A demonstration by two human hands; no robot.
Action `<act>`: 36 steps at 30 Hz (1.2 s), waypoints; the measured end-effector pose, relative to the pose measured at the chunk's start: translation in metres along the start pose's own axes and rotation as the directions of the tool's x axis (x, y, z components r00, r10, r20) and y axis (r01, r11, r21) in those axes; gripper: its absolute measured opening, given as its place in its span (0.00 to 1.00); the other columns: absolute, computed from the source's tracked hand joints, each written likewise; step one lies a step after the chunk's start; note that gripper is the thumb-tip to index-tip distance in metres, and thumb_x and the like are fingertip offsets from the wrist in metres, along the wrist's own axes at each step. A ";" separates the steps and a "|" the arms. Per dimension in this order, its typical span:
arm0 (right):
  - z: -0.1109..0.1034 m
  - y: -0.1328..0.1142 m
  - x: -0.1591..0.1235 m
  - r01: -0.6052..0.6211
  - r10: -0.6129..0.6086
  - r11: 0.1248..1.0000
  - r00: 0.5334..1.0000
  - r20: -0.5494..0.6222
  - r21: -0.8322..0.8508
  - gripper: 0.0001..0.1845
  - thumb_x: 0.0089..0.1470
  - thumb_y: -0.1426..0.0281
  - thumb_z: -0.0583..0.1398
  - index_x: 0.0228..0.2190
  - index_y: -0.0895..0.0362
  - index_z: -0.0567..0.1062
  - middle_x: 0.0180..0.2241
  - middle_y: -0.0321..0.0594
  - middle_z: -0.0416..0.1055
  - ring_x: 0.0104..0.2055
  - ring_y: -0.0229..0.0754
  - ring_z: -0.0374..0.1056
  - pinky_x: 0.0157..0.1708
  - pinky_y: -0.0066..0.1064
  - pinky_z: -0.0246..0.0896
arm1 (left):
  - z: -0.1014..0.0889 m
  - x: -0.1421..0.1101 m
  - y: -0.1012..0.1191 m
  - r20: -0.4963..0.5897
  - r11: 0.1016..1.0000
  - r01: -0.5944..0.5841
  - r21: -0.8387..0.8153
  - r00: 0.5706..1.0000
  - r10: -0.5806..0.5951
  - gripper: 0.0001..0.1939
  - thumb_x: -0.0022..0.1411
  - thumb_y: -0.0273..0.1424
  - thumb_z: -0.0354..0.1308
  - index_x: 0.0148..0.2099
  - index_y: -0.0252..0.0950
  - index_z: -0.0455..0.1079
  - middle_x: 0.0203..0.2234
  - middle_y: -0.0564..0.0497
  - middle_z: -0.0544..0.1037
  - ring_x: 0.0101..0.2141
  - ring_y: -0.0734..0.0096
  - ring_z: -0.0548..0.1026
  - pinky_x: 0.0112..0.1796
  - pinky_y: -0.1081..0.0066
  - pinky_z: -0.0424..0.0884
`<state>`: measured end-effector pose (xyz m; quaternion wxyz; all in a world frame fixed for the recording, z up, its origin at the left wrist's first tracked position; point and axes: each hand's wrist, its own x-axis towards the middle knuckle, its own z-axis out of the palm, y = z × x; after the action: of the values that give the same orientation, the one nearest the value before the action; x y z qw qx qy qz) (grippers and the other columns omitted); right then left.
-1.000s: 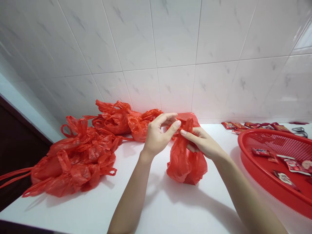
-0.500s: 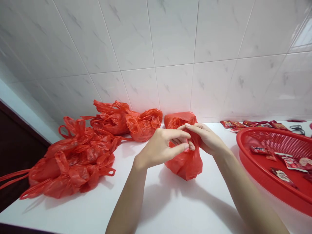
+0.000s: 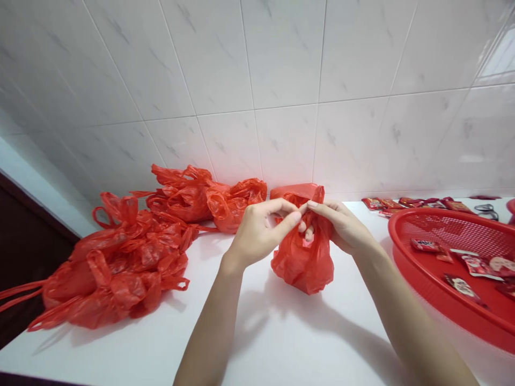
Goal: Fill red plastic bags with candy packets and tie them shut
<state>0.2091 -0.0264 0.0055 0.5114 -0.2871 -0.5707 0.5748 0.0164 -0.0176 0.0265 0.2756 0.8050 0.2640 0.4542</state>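
A red plastic bag (image 3: pixel 302 268) with a bulging bottom stands on the white table in front of me, close to the tiled wall. My right hand (image 3: pixel 341 225) is closed on its gathered top from the right, some fingertips showing through a gap in the plastic. From the left, my left hand (image 3: pixel 265 230) pinches with thumb and forefinger at the top of the bag, right beside the right fingertips. The bit of plastic within that pinch is mostly hidden.
Several filled red plastic bags (image 3: pixel 120 268) are heaped at the left, with more by the wall (image 3: pixel 237 203). At the right sits a red mesh basket (image 3: pixel 406 257) holding a few snack packets (image 3: pixel 464 288). More packets (image 3: pixel 410 202) and dark scissor-like handles (image 3: pixel 486 210) lie behind it.
My left hand has closed from loosely parted fingers into a pinch, its fingertips drawing up to the right hand's. The bag has stayed in place.
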 end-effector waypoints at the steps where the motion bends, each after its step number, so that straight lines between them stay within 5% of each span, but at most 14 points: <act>1: 0.002 -0.001 -0.002 0.009 -0.009 1.000 1.000 0.020 -0.014 0.19 0.58 0.55 0.65 0.33 0.60 0.77 0.26 0.40 0.76 0.23 0.38 0.73 0.27 0.28 0.69 | 0.002 0.002 -0.003 -0.052 1.000 0.010 -0.029 0.999 -0.011 0.07 0.65 0.36 0.61 0.38 0.40 0.78 0.33 0.50 0.82 0.37 0.65 0.81 0.41 0.68 0.77; 3: 0.005 -0.002 -0.005 0.031 -0.028 0.999 0.998 0.051 -0.045 0.18 0.61 0.55 0.63 0.34 0.59 0.76 0.27 0.40 0.76 0.23 0.38 0.73 0.28 0.29 0.70 | 0.007 0.006 -0.010 -0.069 0.994 0.043 -0.100 0.996 -0.050 0.09 0.65 0.39 0.62 0.42 0.39 0.76 0.33 0.50 0.81 0.36 0.66 0.80 0.40 0.68 0.77; 8: 0.010 -0.007 -0.011 0.124 -0.116 0.978 0.992 0.055 -0.170 0.18 0.62 0.54 0.62 0.38 0.58 0.77 0.31 0.40 0.77 0.27 0.39 0.75 0.32 0.31 0.73 | 0.015 0.012 -0.017 0.156 0.940 0.140 -0.311 0.983 -0.095 0.16 0.69 0.45 0.54 0.39 0.39 0.74 0.24 0.53 0.74 0.23 0.71 0.75 0.30 0.68 0.74; 15: 0.013 -0.015 -0.015 0.227 -0.235 0.901 0.972 0.023 -0.369 0.21 0.63 0.53 0.60 0.31 0.58 0.76 0.26 0.38 0.74 0.27 0.39 0.73 0.31 0.30 0.72 | 0.019 0.014 -0.014 0.261 0.918 0.183 -0.352 0.961 -0.091 0.23 0.72 0.44 0.49 0.29 0.37 0.70 0.23 0.51 0.74 0.28 0.68 0.74 0.34 0.67 0.72; 24: 0.012 -0.007 -0.014 0.322 -0.448 0.719 0.892 -0.057 -0.616 0.18 0.67 0.57 0.57 0.33 0.55 0.78 0.33 0.40 0.76 0.36 0.43 0.73 0.38 0.33 0.70 | 0.018 0.015 -0.022 0.197 0.869 0.406 -0.283 0.911 -0.362 0.25 0.67 0.49 0.53 0.37 0.32 0.80 0.32 0.45 0.81 0.39 0.61 0.76 0.46 0.62 0.67; 30: 0.008 -0.005 -0.014 0.391 -0.471 0.701 0.882 0.025 -0.597 0.15 0.70 0.61 0.54 0.47 0.49 0.79 0.45 0.39 0.78 0.48 0.43 0.74 0.49 0.35 0.69 | 0.019 0.018 -0.025 0.183 0.745 0.394 -0.538 0.917 -0.354 0.18 0.63 0.44 0.60 0.42 0.36 0.81 0.38 0.46 0.83 0.44 0.60 0.77 0.47 0.64 0.68; 36: 0.005 -0.002 -0.011 0.385 -0.435 0.711 0.898 0.062 -0.588 0.18 0.70 0.62 0.53 0.57 0.46 0.74 0.61 0.38 0.69 0.66 0.46 0.60 0.64 0.42 0.60 | 0.024 0.021 -0.030 0.175 0.672 0.364 -0.645 0.926 -0.334 0.12 0.54 0.39 0.68 0.33 0.35 0.80 0.30 0.49 0.80 0.37 0.67 0.75 0.42 0.70 0.68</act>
<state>0.2082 -0.0386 0.0059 0.5347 -0.3195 -0.7477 0.2302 0.0411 0.0131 0.0079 0.6316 0.5966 0.2270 0.4400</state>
